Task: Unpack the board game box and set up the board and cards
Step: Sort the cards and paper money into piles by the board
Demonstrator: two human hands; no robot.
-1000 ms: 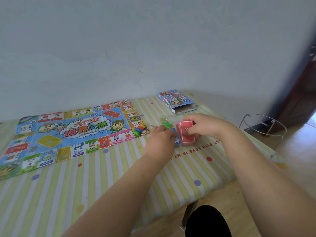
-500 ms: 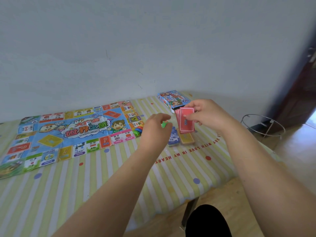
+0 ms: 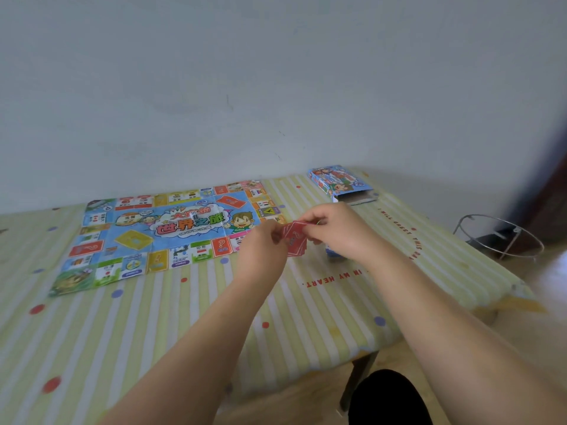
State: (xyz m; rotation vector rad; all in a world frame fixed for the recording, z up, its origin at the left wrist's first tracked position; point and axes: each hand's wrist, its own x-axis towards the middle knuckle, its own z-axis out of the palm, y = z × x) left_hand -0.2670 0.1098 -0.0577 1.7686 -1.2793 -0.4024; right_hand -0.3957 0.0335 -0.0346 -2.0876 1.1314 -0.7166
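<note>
The colourful game board [image 3: 159,234] lies unfolded flat on the striped tablecloth [image 3: 129,326], left of centre. A stack of red cards [image 3: 295,240] is held above the table just right of the board. My right hand [image 3: 337,231] grips the stack from the right and top. My left hand [image 3: 260,243] pinches its left edge. The open game box [image 3: 340,184] lies at the back right of the table. A blue card pile [image 3: 333,252] sits on the cloth, mostly hidden behind my right hand.
A grey wall rises right behind the table. The table's right edge and a dark leg [image 3: 356,381] are near my right forearm. A round wire stand [image 3: 500,237] sits on the wooden floor to the right.
Both hands with the red cards moved left toward the board's right edge. My left hand, earlier apart holding something green, now touches the stack. The yellow and blue card piles are now hidden or behind my right hand.
</note>
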